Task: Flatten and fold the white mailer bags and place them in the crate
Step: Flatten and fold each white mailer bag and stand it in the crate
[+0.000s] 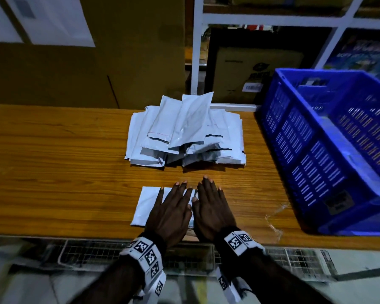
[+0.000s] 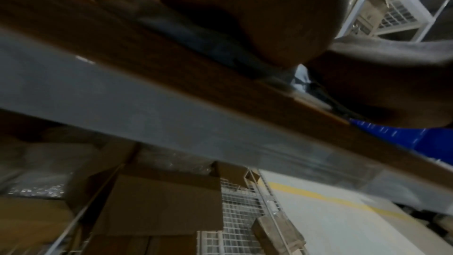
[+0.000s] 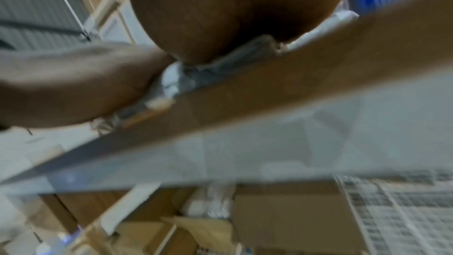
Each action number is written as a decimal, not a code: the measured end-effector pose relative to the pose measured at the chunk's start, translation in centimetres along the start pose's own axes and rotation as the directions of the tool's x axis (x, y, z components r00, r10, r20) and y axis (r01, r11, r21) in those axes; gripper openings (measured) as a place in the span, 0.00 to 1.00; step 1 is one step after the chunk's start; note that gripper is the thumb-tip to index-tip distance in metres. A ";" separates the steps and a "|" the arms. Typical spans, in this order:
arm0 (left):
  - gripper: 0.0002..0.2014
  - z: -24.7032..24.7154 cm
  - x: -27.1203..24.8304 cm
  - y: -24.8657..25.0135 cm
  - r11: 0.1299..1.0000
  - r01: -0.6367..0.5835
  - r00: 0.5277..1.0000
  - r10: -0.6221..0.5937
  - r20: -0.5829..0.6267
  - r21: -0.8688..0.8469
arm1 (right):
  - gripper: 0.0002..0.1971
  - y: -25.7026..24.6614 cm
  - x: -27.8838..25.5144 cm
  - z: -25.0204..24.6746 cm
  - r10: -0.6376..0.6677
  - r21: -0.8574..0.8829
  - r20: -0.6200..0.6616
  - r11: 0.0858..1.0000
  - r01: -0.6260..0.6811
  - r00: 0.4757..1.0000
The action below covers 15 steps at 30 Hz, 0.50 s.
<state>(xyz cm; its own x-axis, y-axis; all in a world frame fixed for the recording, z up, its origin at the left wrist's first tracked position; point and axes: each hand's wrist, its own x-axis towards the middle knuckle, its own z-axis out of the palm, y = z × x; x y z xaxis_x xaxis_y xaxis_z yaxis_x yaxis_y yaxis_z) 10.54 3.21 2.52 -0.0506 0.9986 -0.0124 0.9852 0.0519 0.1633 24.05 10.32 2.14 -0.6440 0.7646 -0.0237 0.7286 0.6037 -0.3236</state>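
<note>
At the lower centre of the head view, on the near edge of the long wood-grain bench, lies a flat white plastic mailer bag, its left part bare and its right part covered by two hands. The left hand lies palm down on the bag with its fingers straight and slightly spread, their tips reaching the bag's far edge. Just beside it, thumbs nearly touching, the right hand also presses flat, fingers straight and close together, the tips extending past the bag onto bare wood. Both wrists wear white bands printed with black square markers.

Above the hands, at the middle of the frame, sits a loose pile of white and grey plastic mailer bags, overlapping one another, apart from the bag under the hands. Behind it at the upper left stands a large brown cardboard box.

At the right of the frame, a blue slotted plastic crate stands on the bench, near the pile; what it holds cannot be made out. A scrap of clear plastic film lies just beside its near corner.

In the left wrist view the palm bears down on the grey-white bag at the bench edge; the right wrist view is blurred but shows the same pressing contact.
</note>
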 end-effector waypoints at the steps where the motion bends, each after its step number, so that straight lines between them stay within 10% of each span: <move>1: 0.28 0.0 -0.1 0.0 1.000 0.005 1.000 -0.005 -0.001 -0.001 | 0.49 0.2 -0.1 0.3 -0.010 -0.001 -0.015 1.000 0.010 1.000; 15: 0.43 -0.8 0.5 -0.5 0.994 -0.020 0.997 0.027 0.066 -0.104 | 0.44 0.3 0.1 -0.1 -0.059 -0.074 -0.088 0.996 0.052 0.994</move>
<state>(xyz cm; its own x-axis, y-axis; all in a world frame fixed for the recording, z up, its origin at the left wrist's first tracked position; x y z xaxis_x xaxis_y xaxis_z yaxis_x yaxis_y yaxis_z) 9.91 3.64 3.20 -0.0135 0.9972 -0.0732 0.9635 0.0325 0.2657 24.24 10.56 2.17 -0.6627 0.7447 0.0791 0.7091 0.6579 -0.2534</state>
